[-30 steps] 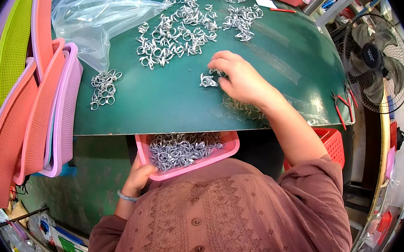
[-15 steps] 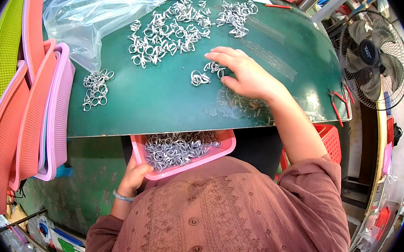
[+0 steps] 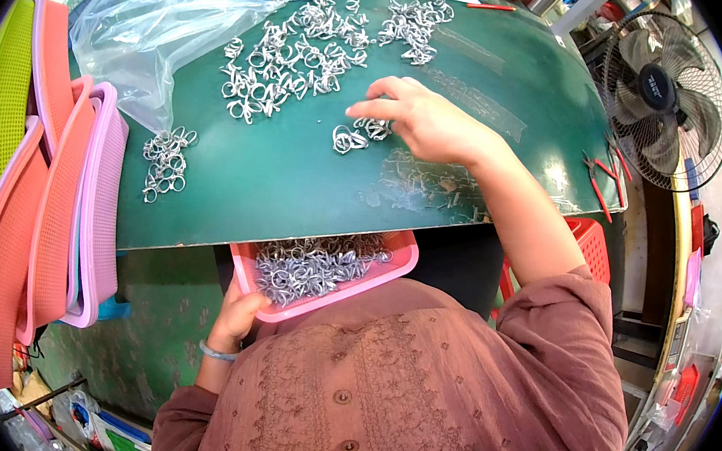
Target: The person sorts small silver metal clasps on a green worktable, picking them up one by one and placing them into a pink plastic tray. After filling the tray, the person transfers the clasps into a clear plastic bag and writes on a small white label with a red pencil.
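The right hand (image 3: 427, 121) is lying palm-down near the middle of the dark green bench (image 3: 295, 184), its loosely spread fingers touching a small cluster of silver metal rings (image 3: 359, 135) without closing on them. The left hand (image 3: 237, 316) is gripping the rim of a pink plastic tray (image 3: 392, 268), heaped with the same rings, just under the bench's near edge.

A green worktable (image 3: 295, 184) was lit by bright daylight. A standing fan (image 3: 664, 98) was set to its far right, above a red crate (image 3: 589, 247). Stacked pink, orange and green baskets (image 3: 31, 220) were leaned at the left, over a worn green floor (image 3: 150, 336).
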A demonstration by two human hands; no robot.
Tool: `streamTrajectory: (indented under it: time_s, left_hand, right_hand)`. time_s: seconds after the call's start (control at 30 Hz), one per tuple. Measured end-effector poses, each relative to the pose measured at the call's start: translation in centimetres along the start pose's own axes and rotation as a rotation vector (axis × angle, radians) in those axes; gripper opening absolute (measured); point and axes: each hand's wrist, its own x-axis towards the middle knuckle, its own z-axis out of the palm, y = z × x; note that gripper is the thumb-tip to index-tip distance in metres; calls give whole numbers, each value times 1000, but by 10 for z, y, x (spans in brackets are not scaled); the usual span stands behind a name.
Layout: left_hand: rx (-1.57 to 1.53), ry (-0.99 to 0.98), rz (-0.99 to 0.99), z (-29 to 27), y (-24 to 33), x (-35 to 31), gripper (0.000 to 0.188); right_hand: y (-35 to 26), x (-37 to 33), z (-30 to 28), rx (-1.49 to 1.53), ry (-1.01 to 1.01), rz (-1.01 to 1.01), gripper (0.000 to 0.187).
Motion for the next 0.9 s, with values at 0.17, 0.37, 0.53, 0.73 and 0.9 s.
streamTrajectory:
  time_s: [0.17,0.37,0.53,0.73,0.9]
  left_hand:
    - [31,17,37,-5,-7,0,75]
    - [27,-6,18,-2,-1,0,74]
    - [14,5,-5,0,1,1,74]
    - [-4,11,-7,-2,-2,1,73]
    - [19,12,-5,-7,-6,2,72]
  right_hand:
    - [8,4,-1,61,-40,218,22]
    - [16,-5,0,123,67,193,27]
    - [13,-4,1,83,23,157,26]
    - [19,-5,-7,109,-40,273,27]
    - [17,-15,-10,130,-88,316,28]
